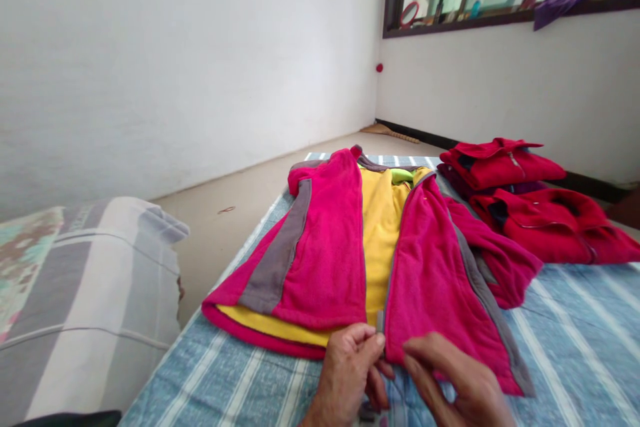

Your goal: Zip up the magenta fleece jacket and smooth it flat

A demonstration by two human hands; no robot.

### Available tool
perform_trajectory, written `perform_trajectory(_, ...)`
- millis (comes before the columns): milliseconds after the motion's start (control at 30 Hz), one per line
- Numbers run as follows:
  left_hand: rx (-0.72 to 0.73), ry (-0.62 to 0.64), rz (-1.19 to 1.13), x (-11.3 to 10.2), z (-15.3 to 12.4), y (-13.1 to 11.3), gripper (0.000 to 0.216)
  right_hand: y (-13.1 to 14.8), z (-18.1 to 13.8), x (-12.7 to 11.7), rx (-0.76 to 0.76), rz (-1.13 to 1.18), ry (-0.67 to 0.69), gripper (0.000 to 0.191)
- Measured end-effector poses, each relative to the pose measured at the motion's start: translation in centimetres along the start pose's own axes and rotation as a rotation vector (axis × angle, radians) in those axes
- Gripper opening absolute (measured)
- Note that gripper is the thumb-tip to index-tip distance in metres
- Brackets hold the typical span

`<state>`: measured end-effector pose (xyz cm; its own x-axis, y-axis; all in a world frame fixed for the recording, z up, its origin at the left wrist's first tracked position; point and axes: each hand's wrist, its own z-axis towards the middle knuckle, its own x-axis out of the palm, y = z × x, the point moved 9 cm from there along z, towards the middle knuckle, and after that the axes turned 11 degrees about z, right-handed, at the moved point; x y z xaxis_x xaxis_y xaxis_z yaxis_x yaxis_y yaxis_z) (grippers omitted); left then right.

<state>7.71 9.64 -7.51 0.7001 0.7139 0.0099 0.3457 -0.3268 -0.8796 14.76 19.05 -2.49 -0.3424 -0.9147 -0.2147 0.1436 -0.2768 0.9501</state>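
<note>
A pink fleece jacket (325, 260) with grey side panels and a yellow lining lies front-up and unzipped on a blue striped mattress (575, 340). My left hand (350, 373) pinches the bottom end of the zipper (380, 321) at the hem of the jacket's left front panel. My right hand (460, 383) rests with curled fingers on the hem of the right front panel, beside the zipper. A green label shows at the collar.
Two folded red jackets (525, 193) lie stacked at the mattress's far right. A grey and white striped cushion (85, 307) sits at the left. Bare floor runs between mattress and white wall. A window sill (500, 13) with small items is at top right.
</note>
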Motion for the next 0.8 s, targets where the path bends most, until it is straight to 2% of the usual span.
perform_trajectory(33, 0.007, -0.004, 0.005, -0.1, -0.1, -0.3, 0.035, 1.8, 1.4, -1.3, -0.125, -0.157, -0.055, 0.02)
perform_trajectory(67, 0.014, -0.009, 0.007, -0.1, -0.1, -0.6, 0.035, 3.0, 2.8, -1.8, -0.196, -0.277, -0.047, 0.022)
perform_trajectory(133, 0.024, -0.011, 0.005, -0.2, -0.2, -1.0, 0.034, 3.5, 5.5, -1.2, -0.236, -0.401, 0.107, 0.027)
perform_trajectory(267, 0.029, 0.011, -0.013, -0.3, 0.0, -1.4, 0.032, 2.2, 7.9, 1.1, -0.156, -0.366, 0.464, 0.024)
perform_trajectory(400, 0.026, 0.025, -0.011, -0.2, 0.2, -1.0, 0.03, 1.2, 7.8, 1.8, -0.023, -0.221, 0.624, 0.008)
perform_trajectory(467, 0.046, 0.01, 0.054, -0.3, 0.1, -1.0, 0.028, 0.5, 7.7, 1.8, 0.05, -0.158, 0.633, 0.007)
perform_trajectory(533, 0.099, -0.031, 0.182, -0.7, 0.0, -1.5, 0.025, 0.1, 7.7, 1.5, 0.084, -0.101, 0.581, 0.009)
perform_trajectory(700, 0.347, -0.188, 0.513, -1.7, -0.7, -4.0, 0.021, -1.0, 8.0, 0.6, 0.109, 0.067, 0.401, 0.008)
perform_trajectory(800, 0.457, -0.2, 0.593, -1.6, -0.9, -4.7, 0.02, -2.0, 7.9, 0.6, 0.179, 0.188, 0.369, 0.011)
